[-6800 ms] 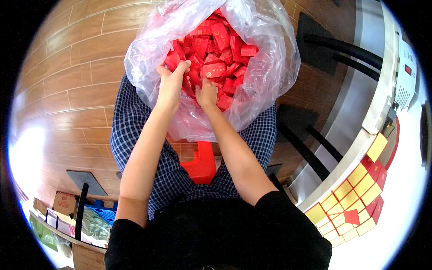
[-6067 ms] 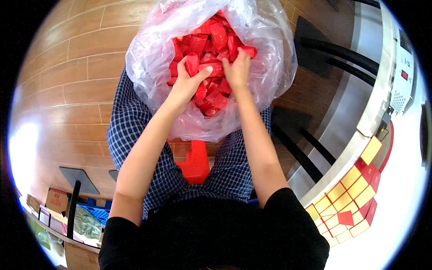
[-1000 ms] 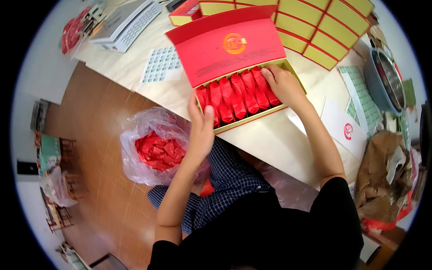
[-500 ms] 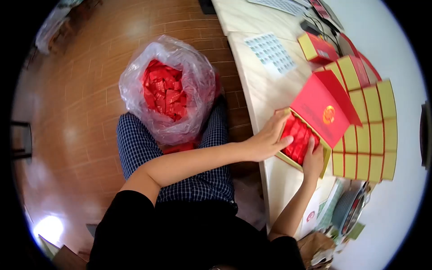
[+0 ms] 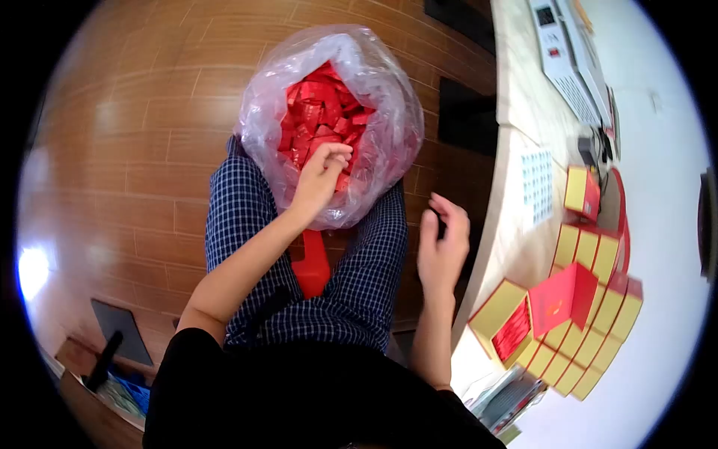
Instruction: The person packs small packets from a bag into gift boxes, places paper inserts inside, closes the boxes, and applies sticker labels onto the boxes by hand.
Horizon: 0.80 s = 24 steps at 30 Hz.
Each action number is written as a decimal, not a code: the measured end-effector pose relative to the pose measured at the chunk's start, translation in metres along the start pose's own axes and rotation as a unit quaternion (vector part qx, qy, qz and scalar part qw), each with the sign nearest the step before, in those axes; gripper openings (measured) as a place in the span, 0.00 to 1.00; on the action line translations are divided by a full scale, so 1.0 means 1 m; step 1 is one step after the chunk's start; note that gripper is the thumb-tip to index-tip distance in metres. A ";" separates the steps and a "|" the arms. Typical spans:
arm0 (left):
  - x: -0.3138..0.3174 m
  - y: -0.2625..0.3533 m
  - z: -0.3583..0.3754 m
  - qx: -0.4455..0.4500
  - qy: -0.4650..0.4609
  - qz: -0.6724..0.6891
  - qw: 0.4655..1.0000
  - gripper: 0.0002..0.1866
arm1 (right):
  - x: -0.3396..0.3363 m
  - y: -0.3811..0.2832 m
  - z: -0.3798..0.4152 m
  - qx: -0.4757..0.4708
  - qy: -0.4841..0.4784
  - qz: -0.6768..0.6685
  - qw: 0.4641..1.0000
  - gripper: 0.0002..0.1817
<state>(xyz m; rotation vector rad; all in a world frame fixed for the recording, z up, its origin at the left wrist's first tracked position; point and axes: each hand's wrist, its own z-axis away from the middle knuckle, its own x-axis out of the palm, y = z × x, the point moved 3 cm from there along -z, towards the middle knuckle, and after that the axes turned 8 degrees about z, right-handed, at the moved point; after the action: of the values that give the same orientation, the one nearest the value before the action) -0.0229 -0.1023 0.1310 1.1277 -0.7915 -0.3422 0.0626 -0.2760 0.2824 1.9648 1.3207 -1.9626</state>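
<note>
My left hand (image 5: 320, 179) is over the near part of a clear plastic bag (image 5: 400, 123) full of small red packets (image 5: 307, 120). Its fingers are loosely bent and apart from the thumb, with nothing visible in them. My right hand (image 5: 443, 251) hangs in the air between the bag and the table edge, thumb and fingers apart, holding nothing. On the table stands an open gold-and-red box (image 5: 499, 305), its red lid (image 5: 552, 307) folded back. Red packets (image 5: 513, 331) fill part of its inside.
Gold boxes (image 5: 598, 329) are stacked against the wall behind the open box. A sticker sheet (image 5: 537, 185) lies on the table (image 5: 512, 161), with another small box (image 5: 580, 188) and a white device (image 5: 565, 63) farther along. A red object (image 5: 313, 266) lies between my legs.
Both hands have left the open box. My left hand has moved over to the bag, and my right hand has come off the table. The view has turned toward the bag.
</note>
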 end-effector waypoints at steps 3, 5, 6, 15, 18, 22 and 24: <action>-0.029 0.003 -0.026 0.002 0.056 0.040 0.998 0.10 | 0.090 0.010 -0.041 0.013 -0.110 -0.024 0.994 0.14; -0.048 -0.005 -0.051 -0.002 0.042 0.044 0.998 0.11 | 0.153 0.011 -0.067 0.029 -0.178 -0.053 0.982 0.14; -0.055 -0.009 -0.062 -0.040 0.040 0.044 0.997 0.12 | 0.185 0.017 -0.078 -0.006 -0.179 -0.046 0.983 0.14; -0.111 -0.056 -0.155 -0.162 0.201 -0.018 0.966 0.29 | 0.374 0.089 -0.168 0.146 -0.408 -0.035 0.901 0.28; -0.113 -0.055 -0.164 -0.147 0.209 0.059 0.965 0.30 | 0.397 0.173 -0.182 0.090 -0.368 0.100 0.920 0.35; -0.114 -0.052 -0.168 -0.158 0.205 0.064 0.964 0.27 | 0.352 0.248 -0.193 0.215 -0.235 0.278 0.906 0.29; -0.111 -0.053 -0.168 -0.180 0.185 0.052 0.965 0.23 | 0.345 0.310 -0.190 0.222 -0.216 0.226 0.923 0.29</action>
<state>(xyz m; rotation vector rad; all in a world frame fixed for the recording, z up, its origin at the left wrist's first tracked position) 0.0279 0.0566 0.0063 0.7707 -0.4325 -0.1688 0.3321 -0.1838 -0.1303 1.6204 0.3000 -2.3737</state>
